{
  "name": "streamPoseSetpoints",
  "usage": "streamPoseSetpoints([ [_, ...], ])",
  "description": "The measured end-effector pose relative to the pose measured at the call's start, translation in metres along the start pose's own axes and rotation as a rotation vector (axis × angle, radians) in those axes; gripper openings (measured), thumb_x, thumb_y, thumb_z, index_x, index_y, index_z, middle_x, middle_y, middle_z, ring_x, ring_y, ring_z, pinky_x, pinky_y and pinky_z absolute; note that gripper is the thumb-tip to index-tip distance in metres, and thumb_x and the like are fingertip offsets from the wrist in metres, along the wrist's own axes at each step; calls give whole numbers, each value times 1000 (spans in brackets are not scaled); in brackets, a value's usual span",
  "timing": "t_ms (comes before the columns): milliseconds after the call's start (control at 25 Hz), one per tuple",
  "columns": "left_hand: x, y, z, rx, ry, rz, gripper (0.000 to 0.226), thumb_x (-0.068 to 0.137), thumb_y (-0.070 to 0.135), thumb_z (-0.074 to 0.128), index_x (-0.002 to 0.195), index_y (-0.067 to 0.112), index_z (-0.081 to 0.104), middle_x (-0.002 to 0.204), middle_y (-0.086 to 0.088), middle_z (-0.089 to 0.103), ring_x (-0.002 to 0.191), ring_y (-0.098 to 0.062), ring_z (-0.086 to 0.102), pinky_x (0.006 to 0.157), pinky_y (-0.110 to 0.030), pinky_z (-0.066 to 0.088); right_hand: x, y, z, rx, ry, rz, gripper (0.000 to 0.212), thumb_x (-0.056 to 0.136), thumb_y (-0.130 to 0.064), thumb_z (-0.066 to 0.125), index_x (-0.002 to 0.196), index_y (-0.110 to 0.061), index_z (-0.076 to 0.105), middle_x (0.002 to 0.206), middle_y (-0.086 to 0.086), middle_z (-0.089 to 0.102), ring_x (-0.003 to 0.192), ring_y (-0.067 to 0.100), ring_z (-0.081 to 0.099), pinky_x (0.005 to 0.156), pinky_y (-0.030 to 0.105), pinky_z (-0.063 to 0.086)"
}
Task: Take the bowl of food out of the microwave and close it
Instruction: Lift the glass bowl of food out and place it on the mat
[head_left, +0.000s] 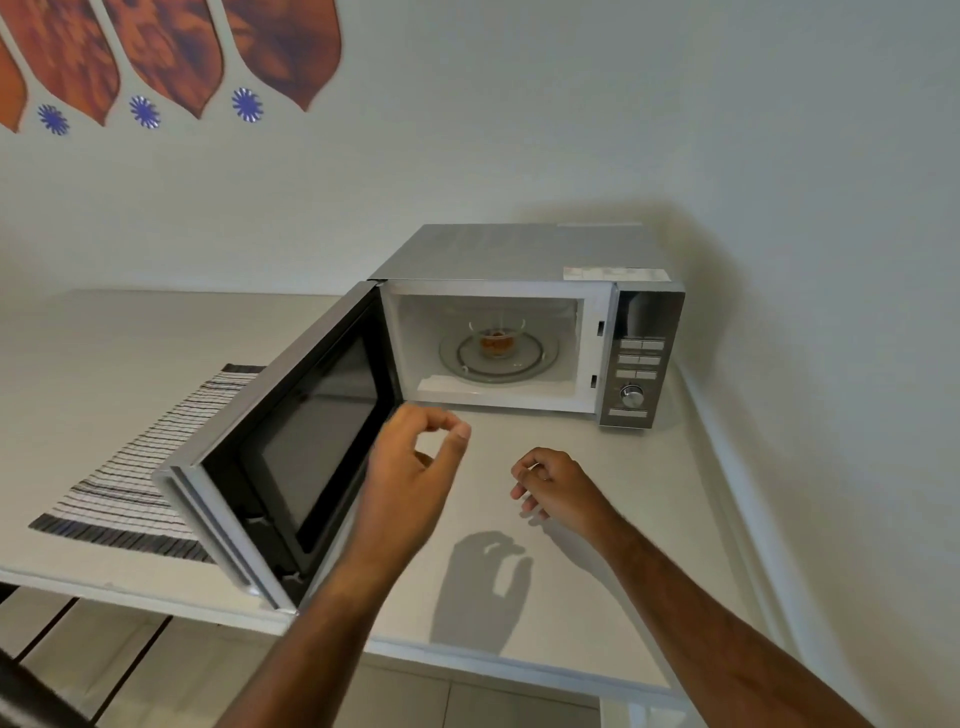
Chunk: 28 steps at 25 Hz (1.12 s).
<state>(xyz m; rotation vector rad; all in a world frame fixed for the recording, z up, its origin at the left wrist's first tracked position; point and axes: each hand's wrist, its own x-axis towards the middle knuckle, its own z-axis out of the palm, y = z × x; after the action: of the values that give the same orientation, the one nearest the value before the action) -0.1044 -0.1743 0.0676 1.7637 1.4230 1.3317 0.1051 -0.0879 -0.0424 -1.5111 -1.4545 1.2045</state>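
Showing the reach stage: the microwave (524, 322) stands on the surface (571, 519) with its door (291, 447) swung fully open to the left. Inside, the bowl of food (497, 340), clear glass with orange contents, sits centred on the turntable (498, 361). Both hands hover empty before the opening, well apart from the bowl; the left hand (415, 467) has thumb and fingers loosely curled, the right hand (550, 480) is half closed. Next, probably, both hands enter the cavity and clasp the bowl's sides.
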Motion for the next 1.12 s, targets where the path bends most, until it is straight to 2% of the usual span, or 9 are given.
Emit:
streamPoseSetpoints([
  [80,9,-18,27,-53,-19,-89,4,102,37,67,99,34,69,110,13,71,105,-3,66,84,-25,51,3,3,-6,3,21,-4,17,103,-22,61,106,-7,69,96,15,82,69,23,71,58,31,58],
  [200,29,-45,52,-122,-35,-220,11,102,37,66,99,28,71,106,10,74,106,-5,68,88,-32,56,11,11,-9,21,25,3,14,102,-23,61,103,-11,69,92,11,83,68,22,72,64,36,59],
  [280,47,-57,61,-188,-25,-298,12,103,37,66,99,27,72,103,7,75,104,-13,70,81,-32,58,19,15,-10,43,25,20,12,102,-22,61,101,-13,68,90,9,82,69,23,73,67,41,59],
  [360,69,-67,67,-214,-14,-347,11,104,37,64,99,29,71,104,4,75,103,-15,71,74,-28,53,32,17,-12,73,31,27,11,102,-19,58,99,-16,68,88,8,82,71,25,72,68,43,58],
  [600,147,-101,86,-245,14,-376,10,102,37,64,101,28,70,104,2,76,97,-13,70,75,-31,51,79,13,-13,154,106,6,11,104,-18,57,99,-22,66,85,4,80,70,23,70,65,38,55],
  [800,215,-122,107,-267,-8,-403,8,100,36,62,102,32,69,103,3,73,98,-16,69,72,-27,50,134,-5,-16,222,212,19,7,104,-16,59,101,-18,65,81,5,79,73,24,70,68,42,57],
  [960,265,-136,126,-340,14,-429,35,100,34,65,131,18,66,116,-1,70,105,-20,66,81,-29,50,183,-20,-20,213,282,59,9,102,-21,59,99,-21,67,72,-1,79,67,22,70,64,41,57],
  [1040,283,-143,135,-352,11,-434,44,98,33,66,137,14,62,116,0,67,103,-17,64,76,-22,47,204,-26,-23,200,300,49,13,103,-18,57,99,-21,68,69,-1,77,65,23,69,62,37,57],
  [1120,305,-155,142,-332,18,-434,32,94,29,67,122,13,65,103,2,67,100,-24,68,67,-19,44,224,-34,-29,210,308,30,16,104,-13,56,98,-20,68,63,-1,75,59,20,66,58,34,56],
])
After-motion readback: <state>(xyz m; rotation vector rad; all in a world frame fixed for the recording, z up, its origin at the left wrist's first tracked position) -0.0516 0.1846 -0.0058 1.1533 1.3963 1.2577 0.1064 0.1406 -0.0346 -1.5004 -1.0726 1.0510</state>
